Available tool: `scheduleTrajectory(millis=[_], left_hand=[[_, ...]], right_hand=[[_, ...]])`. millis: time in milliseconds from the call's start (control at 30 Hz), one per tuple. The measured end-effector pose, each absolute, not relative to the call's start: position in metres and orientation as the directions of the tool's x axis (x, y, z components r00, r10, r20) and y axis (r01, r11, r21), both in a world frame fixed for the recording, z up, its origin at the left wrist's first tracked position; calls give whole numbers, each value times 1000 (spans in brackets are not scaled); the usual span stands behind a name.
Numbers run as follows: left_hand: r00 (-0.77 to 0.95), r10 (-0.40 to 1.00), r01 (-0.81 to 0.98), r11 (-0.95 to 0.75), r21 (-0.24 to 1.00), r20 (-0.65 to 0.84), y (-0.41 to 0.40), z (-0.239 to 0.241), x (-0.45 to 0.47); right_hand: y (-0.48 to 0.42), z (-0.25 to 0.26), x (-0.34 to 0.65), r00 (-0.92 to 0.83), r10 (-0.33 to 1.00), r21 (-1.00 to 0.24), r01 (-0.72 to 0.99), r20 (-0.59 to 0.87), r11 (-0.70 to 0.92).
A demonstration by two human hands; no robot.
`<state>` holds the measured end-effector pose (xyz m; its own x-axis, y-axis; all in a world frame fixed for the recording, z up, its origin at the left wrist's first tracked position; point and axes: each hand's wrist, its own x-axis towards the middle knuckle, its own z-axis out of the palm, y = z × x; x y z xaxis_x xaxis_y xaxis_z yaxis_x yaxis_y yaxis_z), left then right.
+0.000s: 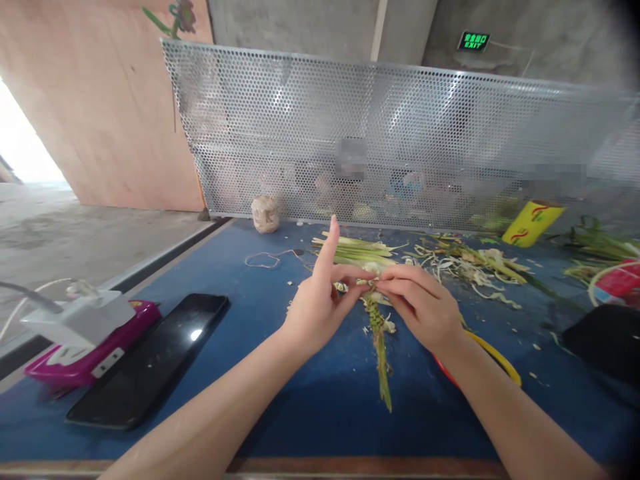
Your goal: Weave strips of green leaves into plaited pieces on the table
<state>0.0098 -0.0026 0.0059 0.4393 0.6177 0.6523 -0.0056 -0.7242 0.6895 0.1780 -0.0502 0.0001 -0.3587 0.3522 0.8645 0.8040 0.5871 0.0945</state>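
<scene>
A blue tabletop (pixel 250 280) runs up to a perforated metal screen (pixel 400 133), with a dark phone (pixel 150 360) and a pink charger block (pixel 85 340) off to the left. Just beyond the hands lie a bundle of cut leaf strips (pixel 357 253) and a scatter of pale trimmings (pixel 470 267).

A plaited green stalk (pixel 380 347) points toward the person, its tail resting on the tabletop and its upper end held between both hands. The left hand (pixel 315 307) pinches that end with thumb and middle fingers, index finger raised clear. The right hand (pixel 425 307) has its fingers closed together on the same end from the other side.

To do this fold well, I judge both pinches should sit right at the last crossing, so that the plait stays tight. The raised index finger should stay out of the strip's path.
</scene>
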Motion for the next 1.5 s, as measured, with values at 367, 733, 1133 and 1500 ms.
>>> scheduleTrajectory(millis=[367, 733, 1133, 1500], left_hand=[[528, 154, 321, -947, -29, 835, 13, -8, 5], [577, 165, 422, -899, -119, 800, 7, -9, 9], [507, 223, 397, -918, 4, 833, 10, -5, 8], [588, 218, 375, -927, -24, 779, 10, -6, 10]], right_hand=[[-48, -1, 178, -371, 426, 70, 816, 825, 574], [-47, -1, 181, -356, 492, 2, 812, 795, 583], [-46, 2, 181, -347, 537, -47, 807, 769, 589], [-44, 1, 185, -465, 453, 201, 832, 761, 517]])
